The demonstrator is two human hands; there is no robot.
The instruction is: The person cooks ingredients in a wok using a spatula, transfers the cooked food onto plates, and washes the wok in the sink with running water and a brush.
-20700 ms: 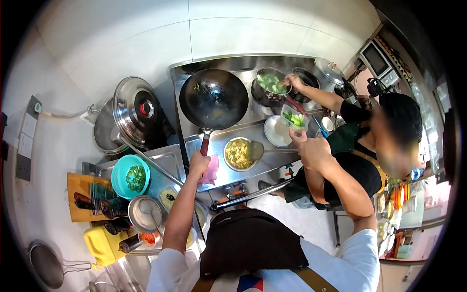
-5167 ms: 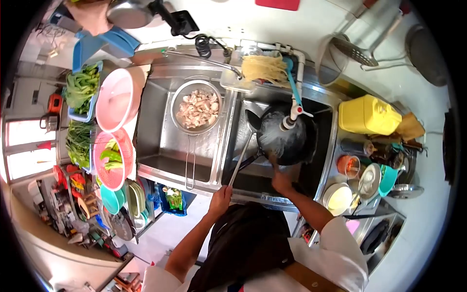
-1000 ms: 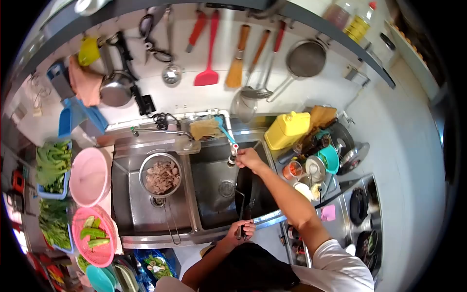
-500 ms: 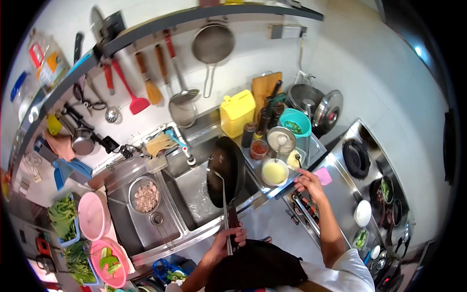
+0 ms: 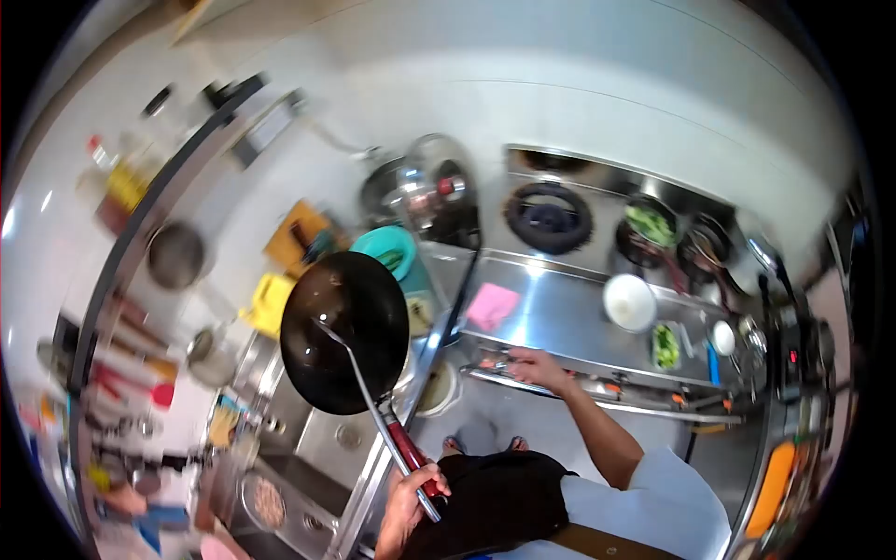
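Note:
My left hand (image 5: 411, 499) is closed around the red handle of a dark wok (image 5: 303, 289). In the same grip is a long-handled metal utensil (image 5: 369, 397), whose bent end lies over the wok's inside. The wok is held up, tilted, above the sink edge and side counter. My right hand (image 5: 539, 369) reaches to the front rail of the stove (image 5: 597, 397), beside the row of controls below the steel top. Its fingers are blurred, so what they touch is unclear.
A black burner ring (image 5: 549, 217) sits at the back of the stove. Right of it stand pans with greens (image 5: 651, 224). A pink cloth (image 5: 492, 306) and a white bowl (image 5: 630, 303) rest on the steel top. A turquoise bowl (image 5: 385, 245) is behind the wok.
The view has turned right toward the stove. The wok and utensil have risen from over the sink in my left hand. My right hand has left the side-counter containers for the stove front.

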